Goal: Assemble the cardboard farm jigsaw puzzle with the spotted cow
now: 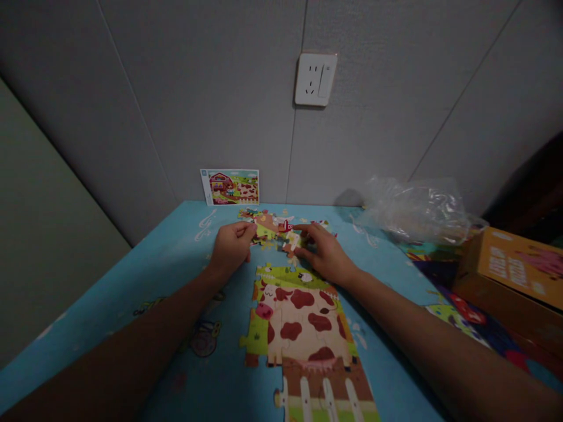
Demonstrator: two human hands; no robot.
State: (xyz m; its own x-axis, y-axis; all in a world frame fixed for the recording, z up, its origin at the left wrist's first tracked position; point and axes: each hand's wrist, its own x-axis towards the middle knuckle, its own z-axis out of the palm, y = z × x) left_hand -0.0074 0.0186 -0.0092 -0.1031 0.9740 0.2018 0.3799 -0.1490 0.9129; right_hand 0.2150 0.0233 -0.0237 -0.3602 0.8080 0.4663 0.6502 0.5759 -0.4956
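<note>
A partly joined jigsaw puzzle (303,322) of a brown-spotted cow and a white fence lies on the blue table. Beyond it is a heap of loose puzzle pieces (267,225). At the left side of the heap is my left hand (233,243), closed, with thumb and forefinger pinched at a greenish piece. My right hand (324,249) rests at the heap's right side, thumb and forefinger apart. Its fingertips touch loose pieces (291,241), some brown and white. The fingers behind its knuckles are partly hidden.
A picture card (233,187) of a farm leans against the grey wall, below a white socket (315,80). On the right are a crumpled clear plastic bag (416,208) and an orange puzzle box (514,275). The blue tablecloth (132,293) has printed figures.
</note>
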